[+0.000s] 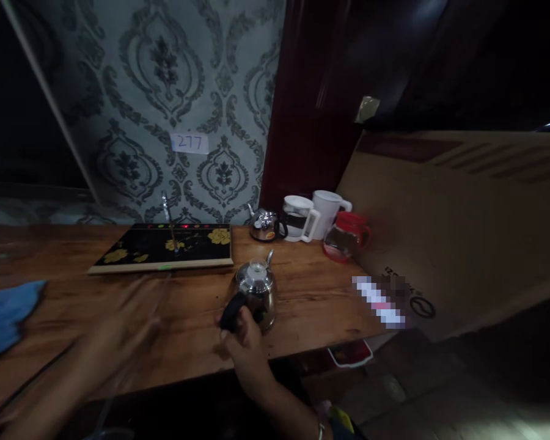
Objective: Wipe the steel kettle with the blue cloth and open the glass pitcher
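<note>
Kettle (263, 297), right fingers (246, 326) around handle (231, 310)

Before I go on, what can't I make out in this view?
- Left hand: in the head view, motion blur hides whether it holds anything.
- Kettle in the right hand: in the head view, its lid hides any contents.
- Blue cloth: cut off by the head view's left edge.
- Pale strip: in the head view, pixelation hides any print.
</note>
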Demonstrator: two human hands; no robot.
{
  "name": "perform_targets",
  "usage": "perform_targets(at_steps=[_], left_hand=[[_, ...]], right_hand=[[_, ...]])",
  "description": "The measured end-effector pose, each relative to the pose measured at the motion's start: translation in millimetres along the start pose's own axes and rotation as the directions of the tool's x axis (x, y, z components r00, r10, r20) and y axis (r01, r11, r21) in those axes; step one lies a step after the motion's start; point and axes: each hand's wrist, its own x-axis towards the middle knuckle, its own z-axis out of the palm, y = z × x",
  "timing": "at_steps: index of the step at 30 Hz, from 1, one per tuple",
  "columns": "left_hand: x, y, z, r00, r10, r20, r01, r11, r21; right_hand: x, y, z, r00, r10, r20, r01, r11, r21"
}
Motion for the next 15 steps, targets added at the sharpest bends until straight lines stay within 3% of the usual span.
perform_targets(at_steps=[1,4,9,15], left_hand=[[-1.8,9.2,14.7,0.997,0.048,0.064,-0.045,0.998,-0.034],[-8.1,31.6,54.4,0.986,0.04,0.161,-0.016,0.989,-0.15],[-10.6,66.3,110.7,0.954,-0.034,0.298,0.159,0.9,-0.406],[6.4,115.0,145.7,0.914,-0.083,0.397,0.334,0.71,-0.62]], right_hand=[[-2.5,-0.2,-4.6,1.0,0.001,-0.029,-0.002,1.0,-0.009],[-11.5,-3.6,-24.8,0.993,-0.02,-0.114,0.014,0.999,-0.052],[-14.6,-22.5,-66.6,0.975,-0.085,-0.203,0.056,0.988,-0.147],[-2.5,-35.4,-107.9,0.941,-0.136,-0.31,0.082,0.98,-0.18]])
